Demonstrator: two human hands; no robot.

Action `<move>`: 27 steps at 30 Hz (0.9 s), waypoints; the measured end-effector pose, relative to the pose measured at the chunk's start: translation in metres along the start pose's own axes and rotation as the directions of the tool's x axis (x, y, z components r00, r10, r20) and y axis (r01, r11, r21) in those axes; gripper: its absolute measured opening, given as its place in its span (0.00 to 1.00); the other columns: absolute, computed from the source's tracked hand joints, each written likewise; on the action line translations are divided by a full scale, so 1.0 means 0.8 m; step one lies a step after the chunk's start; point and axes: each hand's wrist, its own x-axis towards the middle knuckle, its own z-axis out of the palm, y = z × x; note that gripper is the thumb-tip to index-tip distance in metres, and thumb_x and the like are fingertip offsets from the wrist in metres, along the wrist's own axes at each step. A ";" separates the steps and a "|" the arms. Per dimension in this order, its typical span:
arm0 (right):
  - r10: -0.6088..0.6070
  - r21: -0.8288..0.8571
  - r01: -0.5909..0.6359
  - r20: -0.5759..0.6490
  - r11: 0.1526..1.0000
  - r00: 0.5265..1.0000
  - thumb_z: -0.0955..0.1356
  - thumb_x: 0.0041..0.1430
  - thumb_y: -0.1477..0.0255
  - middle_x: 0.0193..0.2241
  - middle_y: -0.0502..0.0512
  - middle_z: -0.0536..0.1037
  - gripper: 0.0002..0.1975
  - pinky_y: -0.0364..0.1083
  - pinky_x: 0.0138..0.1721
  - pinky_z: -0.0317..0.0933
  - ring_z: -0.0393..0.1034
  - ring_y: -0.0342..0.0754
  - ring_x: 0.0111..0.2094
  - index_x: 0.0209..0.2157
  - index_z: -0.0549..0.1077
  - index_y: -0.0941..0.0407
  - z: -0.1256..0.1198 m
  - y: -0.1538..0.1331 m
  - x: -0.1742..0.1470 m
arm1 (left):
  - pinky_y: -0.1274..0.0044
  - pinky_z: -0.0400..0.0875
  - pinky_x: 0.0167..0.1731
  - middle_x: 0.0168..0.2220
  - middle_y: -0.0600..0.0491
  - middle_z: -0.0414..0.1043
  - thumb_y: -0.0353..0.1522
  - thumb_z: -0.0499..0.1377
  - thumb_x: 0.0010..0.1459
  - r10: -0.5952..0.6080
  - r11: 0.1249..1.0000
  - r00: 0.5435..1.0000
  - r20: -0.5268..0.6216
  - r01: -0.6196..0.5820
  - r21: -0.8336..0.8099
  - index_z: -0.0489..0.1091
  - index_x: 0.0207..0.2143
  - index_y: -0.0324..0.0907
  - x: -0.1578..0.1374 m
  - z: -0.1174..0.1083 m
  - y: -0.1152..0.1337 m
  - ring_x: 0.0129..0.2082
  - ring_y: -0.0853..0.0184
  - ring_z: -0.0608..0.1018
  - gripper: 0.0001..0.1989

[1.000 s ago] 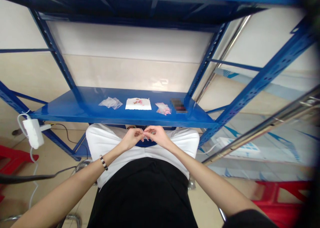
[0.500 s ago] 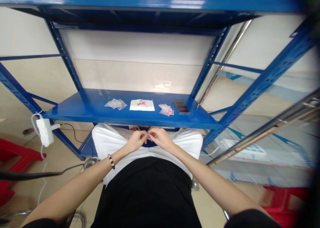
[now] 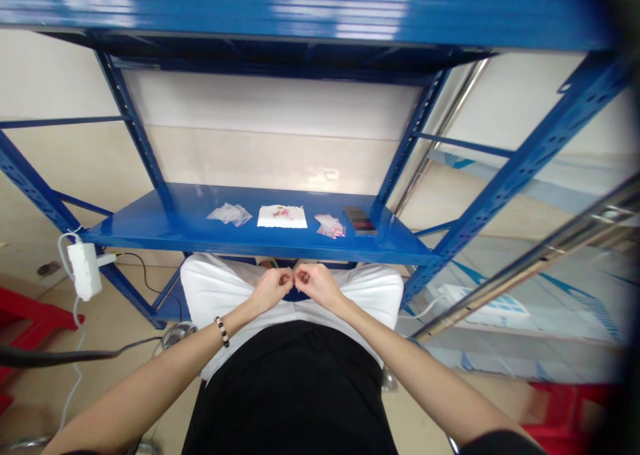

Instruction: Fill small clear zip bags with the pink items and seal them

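Our left hand point(image 3: 271, 290) and right hand point(image 3: 317, 286) curl in close; can't tell what they're pinching, so let's go gently.

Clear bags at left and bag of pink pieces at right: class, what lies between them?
The head view shows a white sheet with pinkish pieces on it.

On the left, a white power strip point(image 3: 85, 272) hangs at the blue rack point(image 3: 253, 240), near a red stool point(image 3: 35, 315). On the right, a metal pole point(image 3: 545, 252) is slanting above another red stool point(image 3: 557, 408).
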 end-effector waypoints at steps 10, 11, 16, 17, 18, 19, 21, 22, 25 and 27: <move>0.063 0.260 -0.059 -0.006 0.964 0.998 0.68 0.46 0.77 0.21 0.49 0.75 0.02 0.41 0.27 0.62 0.69 0.43 0.24 0.25 0.71 0.57 -0.003 0.003 0.007 | 0.79 0.67 0.29 0.22 0.52 0.73 0.31 0.54 0.57 -0.005 0.978 1.000 0.002 0.006 -0.209 0.70 0.27 0.37 0.000 -0.010 0.012 0.23 0.69 0.75 0.09; 0.068 0.277 -0.066 0.002 0.959 0.998 0.68 0.45 0.77 0.21 0.49 0.74 0.02 0.40 0.27 0.62 0.69 0.43 0.24 0.25 0.71 0.57 -0.002 0.004 0.007 | 0.80 0.67 0.28 0.22 0.53 0.72 0.31 0.54 0.56 0.001 0.984 1.000 0.003 0.000 -0.179 0.70 0.27 0.38 0.000 -0.011 0.013 0.23 0.69 0.74 0.09; 0.120 0.422 -0.141 0.076 0.895 0.990 0.67 0.48 0.75 0.21 0.48 0.74 0.01 0.40 0.23 0.62 0.69 0.43 0.21 0.27 0.70 0.57 0.002 0.005 0.007 | 0.81 0.63 0.25 0.20 0.55 0.72 0.31 0.53 0.57 0.030 1.000 1.000 -0.002 -0.030 -0.009 0.71 0.27 0.39 -0.004 -0.020 0.018 0.21 0.70 0.73 0.09; 0.123 0.434 -0.150 0.089 0.889 0.988 0.67 0.50 0.74 0.21 0.49 0.74 0.01 0.40 0.23 0.61 0.68 0.43 0.20 0.27 0.70 0.57 0.002 0.004 0.007 | 0.81 0.63 0.24 0.20 0.55 0.71 0.31 0.53 0.58 0.040 0.999 0.999 -0.002 -0.040 0.003 0.70 0.27 0.39 -0.004 -0.021 0.019 0.21 0.70 0.73 0.09; 0.120 0.425 -0.151 0.097 0.892 0.988 0.66 0.51 0.73 0.21 0.49 0.74 0.01 0.40 0.22 0.61 0.68 0.42 0.20 0.28 0.70 0.57 0.001 0.004 0.006 | 0.81 0.62 0.24 0.20 0.55 0.71 0.31 0.52 0.59 0.049 0.999 0.999 -0.001 -0.049 0.008 0.70 0.28 0.39 -0.004 -0.021 0.019 0.20 0.71 0.72 0.10; 0.110 0.399 -0.142 0.102 0.906 0.989 0.66 0.53 0.73 0.21 0.49 0.74 0.02 0.40 0.22 0.60 0.68 0.42 0.20 0.28 0.70 0.57 0.001 0.003 0.006 | 0.81 0.62 0.24 0.20 0.55 0.71 0.32 0.52 0.59 0.056 0.998 0.998 0.000 -0.056 0.012 0.70 0.28 0.40 -0.004 -0.021 0.019 0.20 0.71 0.72 0.10; 0.075 0.319 -0.104 0.101 0.942 0.992 0.65 0.54 0.73 0.21 0.49 0.74 0.04 0.39 0.24 0.59 0.67 0.42 0.21 0.26 0.70 0.56 -0.001 0.001 0.004 | 0.81 0.62 0.24 0.20 0.55 0.71 0.31 0.52 0.60 0.064 0.997 0.998 0.008 -0.064 0.035 0.69 0.27 0.40 -0.005 -0.020 0.020 0.20 0.71 0.72 0.10; 0.055 0.282 -0.081 0.099 0.956 0.994 0.65 0.54 0.74 0.21 0.49 0.74 0.05 0.39 0.25 0.59 0.67 0.42 0.22 0.25 0.70 0.56 -0.002 0.000 0.004 | 0.81 0.61 0.25 0.20 0.55 0.71 0.31 0.52 0.60 0.064 0.996 0.998 0.015 -0.064 0.055 0.68 0.26 0.40 -0.005 -0.020 0.020 0.20 0.71 0.72 0.10; 0.006 0.200 -0.024 0.088 0.979 0.996 0.65 0.52 0.76 0.21 0.49 0.74 0.05 0.40 0.28 0.57 0.67 0.42 0.24 0.24 0.70 0.57 -0.003 -0.003 0.002 | 0.80 0.60 0.26 0.20 0.56 0.71 0.30 0.53 0.57 0.059 0.989 0.998 0.022 -0.062 0.134 0.68 0.26 0.40 -0.007 -0.018 0.022 0.21 0.70 0.71 0.08; 0.005 0.152 -0.017 0.076 0.988 0.997 0.66 0.51 0.76 0.21 0.48 0.74 0.05 0.40 0.28 0.56 0.66 0.42 0.24 0.23 0.70 0.57 -0.002 -0.005 0.002 | 0.80 0.60 0.27 0.21 0.56 0.71 0.30 0.55 0.56 0.062 0.980 0.998 0.001 -0.061 0.190 0.69 0.26 0.41 -0.009 -0.018 0.024 0.22 0.70 0.71 0.07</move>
